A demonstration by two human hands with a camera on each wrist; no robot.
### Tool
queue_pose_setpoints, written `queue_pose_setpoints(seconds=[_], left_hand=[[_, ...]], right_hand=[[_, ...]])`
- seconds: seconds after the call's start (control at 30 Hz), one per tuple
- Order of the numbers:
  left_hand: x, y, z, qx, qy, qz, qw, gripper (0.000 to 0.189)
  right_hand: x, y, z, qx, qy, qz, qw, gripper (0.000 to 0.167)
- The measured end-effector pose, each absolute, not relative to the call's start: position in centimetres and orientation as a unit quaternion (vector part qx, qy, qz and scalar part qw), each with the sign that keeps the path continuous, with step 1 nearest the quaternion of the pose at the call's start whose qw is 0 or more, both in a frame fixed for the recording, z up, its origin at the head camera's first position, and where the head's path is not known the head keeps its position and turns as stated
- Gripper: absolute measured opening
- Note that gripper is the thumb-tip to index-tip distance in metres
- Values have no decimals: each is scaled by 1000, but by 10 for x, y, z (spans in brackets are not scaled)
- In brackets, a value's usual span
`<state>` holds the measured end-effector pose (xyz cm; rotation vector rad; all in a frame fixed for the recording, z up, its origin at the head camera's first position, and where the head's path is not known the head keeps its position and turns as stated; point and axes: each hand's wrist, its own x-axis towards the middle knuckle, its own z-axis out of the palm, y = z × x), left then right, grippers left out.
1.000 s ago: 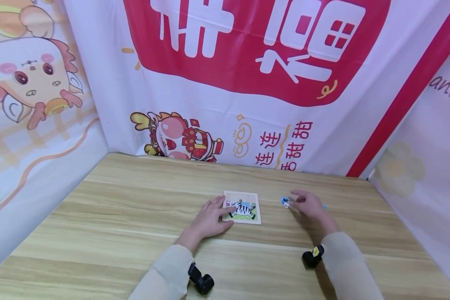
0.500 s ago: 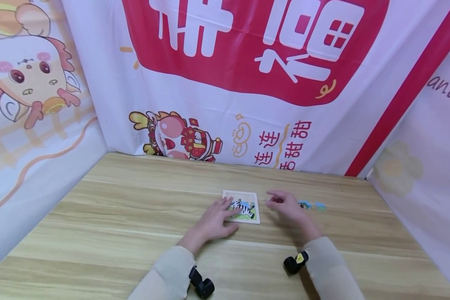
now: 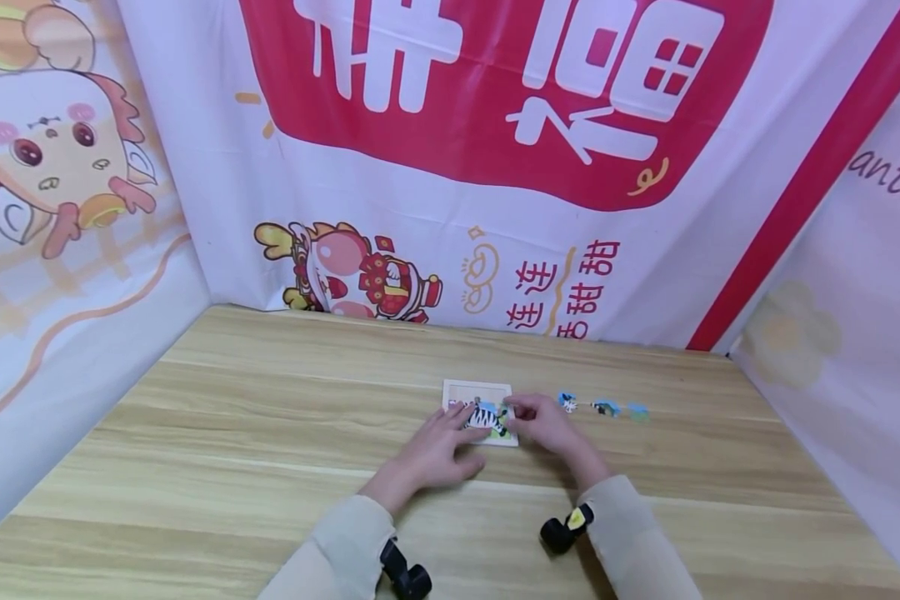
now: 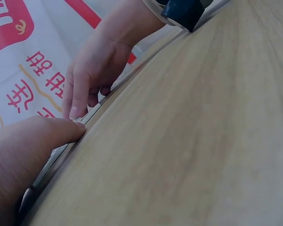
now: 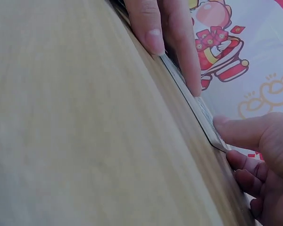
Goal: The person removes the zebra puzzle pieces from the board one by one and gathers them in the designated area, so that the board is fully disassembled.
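Observation:
A small square zebra jigsaw board (image 3: 459,390) with a pale frame lies on the table in the head view. My left hand (image 3: 437,450) rests over its left and lower part, fingers stretched onto the zebra picture and thumb at the near side. At the right border, my right hand (image 3: 549,427) pinches the frame; in the right wrist view its thumb (image 5: 243,132) is on top and curled fingers (image 5: 247,165) meet the corner. The left fingers (image 5: 185,52) touch the same board there. Right of it lie loose puzzle pieces: a black-and-white one (image 3: 567,403), a dark-and-blue one (image 3: 606,408) and a pale blue-green one (image 3: 638,412).
The wood-grain table (image 3: 232,467) extends around the hands. A printed white and red cloth (image 3: 390,175) hangs along its back edge, with more printed cloth at both sides. Black wrist cameras (image 3: 407,575) are strapped over both sleeves.
My right hand has moved left from the loose black-and-white piece to the board's right border, leaving that piece on the table. My left hand has slid slightly right over the zebra picture.

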<state>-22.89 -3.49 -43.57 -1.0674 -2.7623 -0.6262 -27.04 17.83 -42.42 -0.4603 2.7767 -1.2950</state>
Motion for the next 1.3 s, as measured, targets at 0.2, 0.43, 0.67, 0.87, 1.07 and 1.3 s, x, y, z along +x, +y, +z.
queue_pose_setpoints(seconds=[0.2,0.43,0.67,0.87,1.07,1.3], left_hand=[[-228,-35,-437,-353,-910,-209,51,47],[-228,-34,-437,-351,-912,-209,42,47],[-230,-34,-438,-351,-911,-210,45,47],[-230,-34,-438,-350,-912,-210,46,47],[-229,-34,-436,-349,-912,-211,46,47],[-229,-35,-436,-349,-912,-212,46,47]], right_hand=[[-268,174,-426,-140,919,-369,2,36],[-268,169,-425,-121,926,-357,9,33],[-267,165,-425,-110,928,-357,0,30],[-267,164,-426,-117,916,-384,-22,30],[-266,164,-429,-97,894,-436,-31,29],[-268,164,-430,-118,884,-450,-42,30]])
